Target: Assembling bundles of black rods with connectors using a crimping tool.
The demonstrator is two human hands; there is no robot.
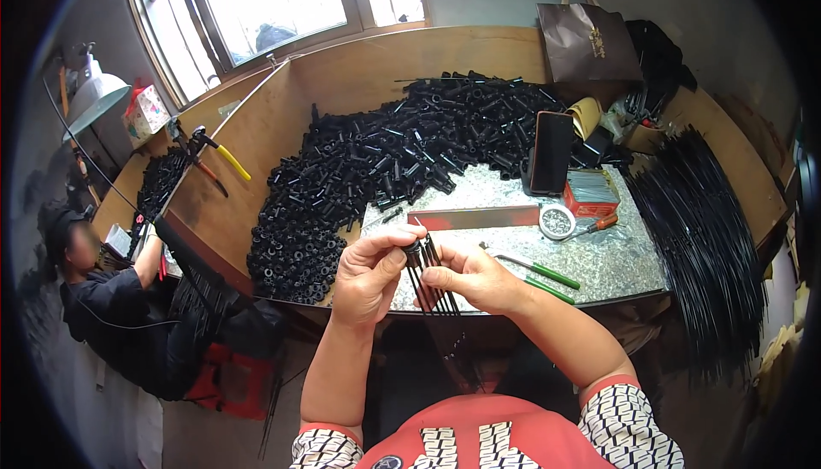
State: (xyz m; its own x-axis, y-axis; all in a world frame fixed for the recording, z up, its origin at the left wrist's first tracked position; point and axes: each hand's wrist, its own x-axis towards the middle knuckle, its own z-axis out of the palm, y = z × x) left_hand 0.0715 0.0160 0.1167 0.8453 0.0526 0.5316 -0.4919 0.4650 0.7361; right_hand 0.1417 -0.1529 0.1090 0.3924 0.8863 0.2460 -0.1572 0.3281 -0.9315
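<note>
While the heap of black caps [385, 153] covers the workbench [599, 255], the left hand [368, 277] pinches one small black cap [413, 248] onto thin rods [432, 285] gripped by the right hand [470, 279]; seating it probably needs straight alignment.

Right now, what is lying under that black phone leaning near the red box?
The black phone stands on the speckled metal worktop, against the pile of black plastic tubes. Whatever props it behind is hidden.

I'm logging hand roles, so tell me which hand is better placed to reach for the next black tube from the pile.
Probably the left hand: the heap of black tubes lies ahead on its side. It pinches only the small black cap, while the right hand grips the bundle of thin black rods.
</note>
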